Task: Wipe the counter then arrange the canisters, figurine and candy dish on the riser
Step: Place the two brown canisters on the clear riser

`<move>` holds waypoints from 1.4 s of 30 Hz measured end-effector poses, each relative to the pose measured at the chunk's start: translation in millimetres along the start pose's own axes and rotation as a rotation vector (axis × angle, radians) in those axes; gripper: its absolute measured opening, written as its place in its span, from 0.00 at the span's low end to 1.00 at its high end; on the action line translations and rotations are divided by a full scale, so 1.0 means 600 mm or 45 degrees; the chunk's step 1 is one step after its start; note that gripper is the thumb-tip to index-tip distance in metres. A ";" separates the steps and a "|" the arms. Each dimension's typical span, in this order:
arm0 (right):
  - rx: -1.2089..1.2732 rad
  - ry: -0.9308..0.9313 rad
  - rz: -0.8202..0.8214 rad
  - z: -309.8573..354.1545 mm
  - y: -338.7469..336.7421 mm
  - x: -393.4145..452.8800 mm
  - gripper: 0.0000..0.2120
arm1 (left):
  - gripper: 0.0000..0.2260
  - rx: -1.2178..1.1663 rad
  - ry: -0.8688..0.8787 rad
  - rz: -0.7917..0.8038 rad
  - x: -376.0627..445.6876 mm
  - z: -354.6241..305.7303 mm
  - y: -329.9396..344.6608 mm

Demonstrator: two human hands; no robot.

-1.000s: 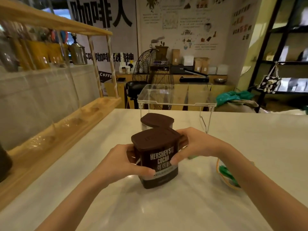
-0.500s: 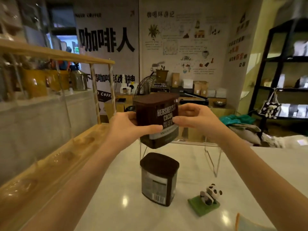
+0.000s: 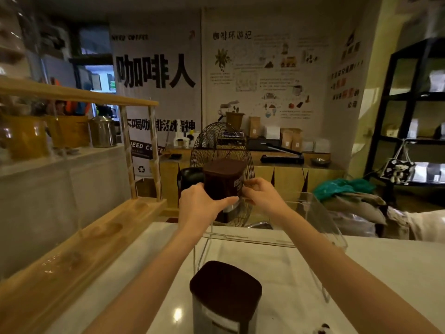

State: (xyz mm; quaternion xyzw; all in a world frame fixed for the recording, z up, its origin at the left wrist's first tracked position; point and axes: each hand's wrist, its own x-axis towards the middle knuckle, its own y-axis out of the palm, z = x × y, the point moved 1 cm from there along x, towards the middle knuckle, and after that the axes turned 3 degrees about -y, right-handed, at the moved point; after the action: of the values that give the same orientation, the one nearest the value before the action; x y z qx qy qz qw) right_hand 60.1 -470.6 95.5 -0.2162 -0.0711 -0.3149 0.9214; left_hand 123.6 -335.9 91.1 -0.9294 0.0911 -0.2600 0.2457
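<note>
A brown cocoa canister [image 3: 222, 182] with a brown lid is held upright between both hands over the far left part of the clear acrylic riser [image 3: 313, 220]. My left hand [image 3: 201, 203] grips its left side and my right hand [image 3: 261, 195] grips its right side. Whether its base touches the riser top I cannot tell. A second brown-lidded canister [image 3: 225, 295] stands on the white counter [image 3: 385, 273] in front of the riser. A sliver of the panda figurine [image 3: 321, 329] shows at the bottom edge. The candy dish is out of view.
A wooden shelf unit [image 3: 79, 242] with a glass panel runs along the counter's left side, holding yellow tins and a metal pot. Behind the counter stand a wire fan [image 3: 216, 145], a low cabinet and a black rack [image 3: 409, 116] on the right.
Both hands carried the canister forward and away from me, from above the counter to the riser's top. The view tilted up, and the figurine slid almost out of view.
</note>
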 end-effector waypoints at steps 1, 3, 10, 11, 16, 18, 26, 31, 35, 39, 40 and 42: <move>-0.005 0.015 0.000 -0.004 0.003 0.006 0.16 | 0.26 0.014 0.003 0.005 0.004 0.003 0.005; -0.033 0.036 0.011 -0.011 0.011 0.016 0.16 | 0.27 0.042 -0.007 0.032 0.011 0.011 0.012; -0.057 0.066 0.080 -0.023 0.027 0.034 0.17 | 0.25 0.064 -0.034 0.146 0.026 0.029 0.014; -0.059 0.064 0.086 -0.023 0.027 0.035 0.17 | 0.25 0.075 -0.031 0.180 0.029 0.029 0.011; -0.023 0.070 0.119 -0.033 0.035 0.032 0.19 | 0.25 0.073 0.018 0.119 0.035 0.021 0.009; -0.058 0.051 0.109 -0.036 0.039 0.027 0.19 | 0.25 0.068 0.031 0.088 0.037 0.022 0.014; -0.163 -0.065 0.131 -0.040 0.046 0.012 0.20 | 0.26 0.128 0.030 0.095 0.070 0.030 0.027; -0.371 -0.194 0.204 -0.039 0.051 0.000 0.17 | 0.26 0.151 0.027 0.095 0.089 0.037 0.038; -0.655 -0.305 0.314 -0.039 0.055 -0.010 0.16 | 0.26 0.158 0.014 0.119 0.103 0.038 0.047; -0.776 -0.380 0.359 -0.035 0.054 -0.016 0.14 | 0.26 0.138 0.006 0.126 0.108 0.038 0.054; -0.792 -0.390 0.357 -0.035 0.054 -0.016 0.14 | 0.26 0.135 0.010 0.126 0.109 0.038 0.056; -0.820 -0.407 0.357 -0.034 0.054 -0.017 0.13 | 0.26 0.130 0.016 0.121 0.110 0.038 0.057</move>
State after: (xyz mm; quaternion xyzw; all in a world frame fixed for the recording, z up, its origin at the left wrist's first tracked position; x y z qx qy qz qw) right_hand 72.0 -451.0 62.9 -0.5485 -0.0811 -0.1545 0.8177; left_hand 190.0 -375.7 85.6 -0.9087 0.1231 -0.2581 0.3042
